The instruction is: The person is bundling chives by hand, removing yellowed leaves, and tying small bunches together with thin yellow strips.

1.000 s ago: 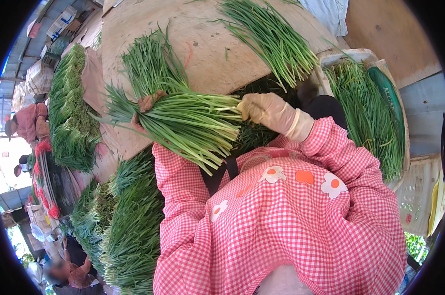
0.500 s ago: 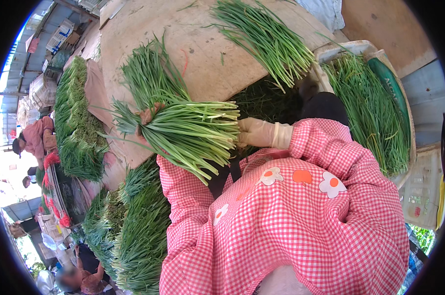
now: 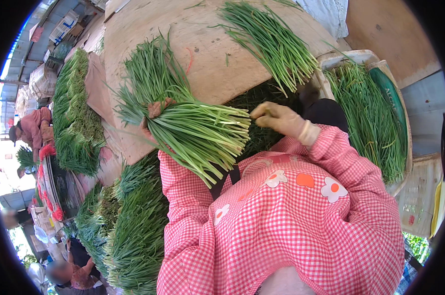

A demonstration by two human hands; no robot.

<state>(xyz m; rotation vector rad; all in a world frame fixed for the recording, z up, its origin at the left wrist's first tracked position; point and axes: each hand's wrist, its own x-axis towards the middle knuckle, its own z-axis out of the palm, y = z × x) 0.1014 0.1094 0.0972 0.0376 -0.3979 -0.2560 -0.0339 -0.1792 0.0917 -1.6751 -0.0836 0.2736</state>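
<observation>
My left hand (image 3: pixel 157 109), in a brownish glove, is wrapped round a bunch of garlic chives (image 3: pixel 198 130); leaves cover most of that hand. The pale cut stem ends fan out to the right. Just beyond those ends is my right hand (image 3: pixel 280 119) in a pale, stained glove, its fingers curled and pinched together. Whatever is between its fingertips is too small to make out. Behind the held bunch, another pile of chives (image 3: pixel 156 66) lies on the wooden board (image 3: pixel 210 54).
A loose chive bundle (image 3: pixel 271 46) rests at the board's far right. Right of me stands a white crate (image 3: pixel 325 91) full of chives. Dark greens (image 3: pixel 261 96) lie below the board's edge. Chive heaps (image 3: pixel 138 231) are stacked at left, where other people (image 3: pixel 35 130) work.
My right hand has drawn back from the stem ends, slightly up and to the right, and its fingers now show. The held bunch has shifted slightly right.
</observation>
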